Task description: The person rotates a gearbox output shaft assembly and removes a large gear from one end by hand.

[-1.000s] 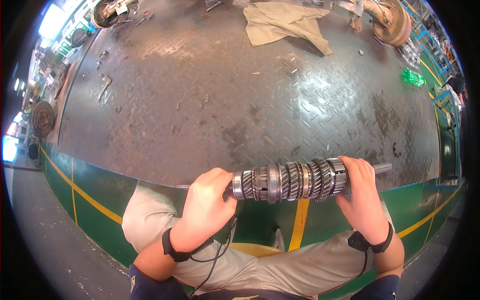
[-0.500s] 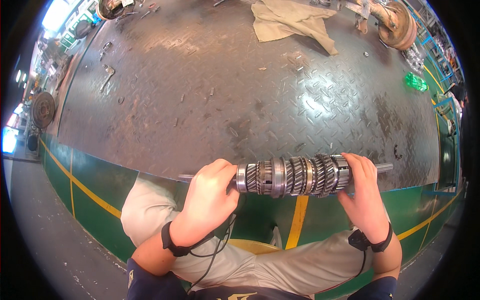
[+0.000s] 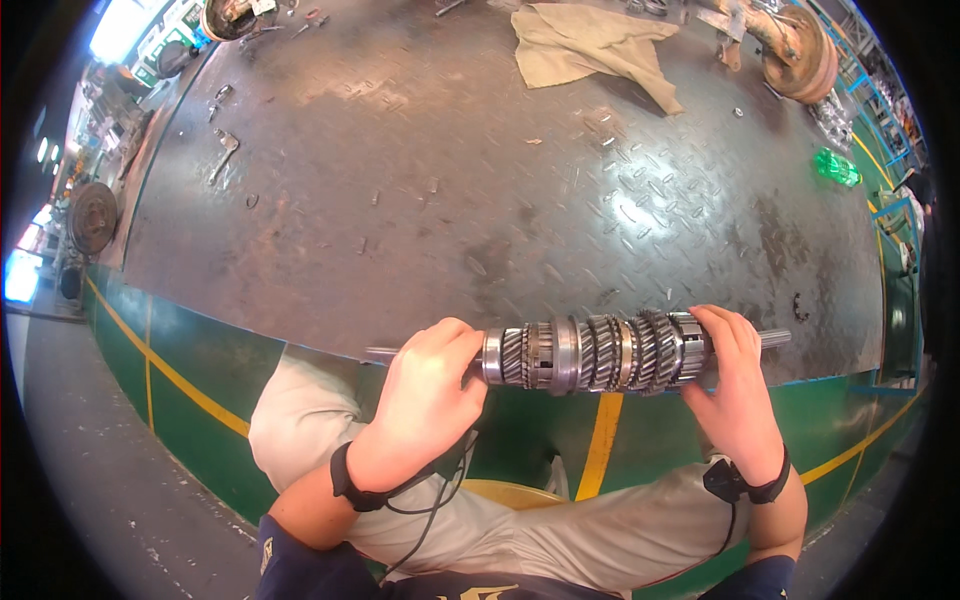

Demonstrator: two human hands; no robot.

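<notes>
Gear shaft [image 3: 600, 353] at the near edge of the desk [image 3: 400, 220]; I have left hand [image 3: 430, 385] and right hand [image 3: 738, 390] curled around its ends, cloth [image 3: 590, 48] far off.

No words or numbers can be read. The dark blue shirt [image 3: 550, 592] bears a yellow mark [image 3: 487, 592] in front, cut off by the lower edge, and a small yellowish mark [image 3: 267, 553] on its left sleeve [image 3: 312, 572].

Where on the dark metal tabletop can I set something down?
Mostly bare: the middle, between the rumpled tan cloth and the silver geared shaft. Crowded: the far right, around the rusty round drum and green plastic bottle.
</notes>
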